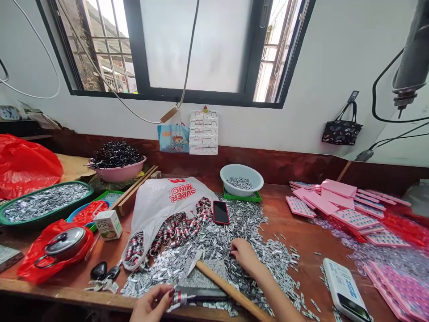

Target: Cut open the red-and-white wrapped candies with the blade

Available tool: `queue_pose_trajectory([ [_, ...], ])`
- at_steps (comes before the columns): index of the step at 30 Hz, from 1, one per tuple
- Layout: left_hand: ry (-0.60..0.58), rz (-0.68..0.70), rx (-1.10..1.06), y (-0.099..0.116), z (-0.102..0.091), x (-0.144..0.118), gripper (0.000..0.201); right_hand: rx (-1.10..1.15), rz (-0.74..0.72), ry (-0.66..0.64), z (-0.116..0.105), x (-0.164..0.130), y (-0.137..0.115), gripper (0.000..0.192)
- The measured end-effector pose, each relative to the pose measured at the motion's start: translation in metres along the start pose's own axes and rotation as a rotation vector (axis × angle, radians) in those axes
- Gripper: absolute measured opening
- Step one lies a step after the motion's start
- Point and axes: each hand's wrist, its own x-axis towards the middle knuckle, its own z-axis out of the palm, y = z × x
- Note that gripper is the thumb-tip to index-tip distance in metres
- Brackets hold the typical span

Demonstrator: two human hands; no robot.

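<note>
Left hand point(152, 304), bottom edge: I've got thumb and finger pinched on a striped piece point(181, 298), lower centre, at the bar point(208, 292)'s left end. Right hand point(244, 252), lower middle: fingers curled over the clips point(278, 259), can't tell if gripping any. Hammer point(225, 285) between my 2 hands.

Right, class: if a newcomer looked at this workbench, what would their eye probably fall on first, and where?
Probably the heap of small metal pieces spread across the middle, with the right hand at it. Next, perhaps, the white plastic bag with red lettering just behind and left, then the bright pink panels stacked on the right.
</note>
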Motion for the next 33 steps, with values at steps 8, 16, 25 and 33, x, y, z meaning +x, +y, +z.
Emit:
queue_pose_trajectory([
  [8, -0.084, -0.145, 0.003, 0.000, -0.006, 0.015, 0.054, 0.497, 0.033, 0.021, 0.000, -0.034, -0.022, 0.016],
  [16, -0.128, -0.172, -0.009, 0.001, -0.006, 0.013, 0.039, 1.476, 0.219, -0.367, 0.043, -0.062, -0.091, 0.030],
  [25, -0.141, -0.210, 0.018, -0.005, -0.004, 0.015, 0.034, 1.661, 0.373, -0.493, 0.041, -0.071, -0.097, 0.030],
  [33, -0.160, -0.217, -0.025, -0.005, -0.004, 0.016, 0.037, 1.289, 0.157, -0.335, 0.061, -0.065, -0.105, 0.035],
])
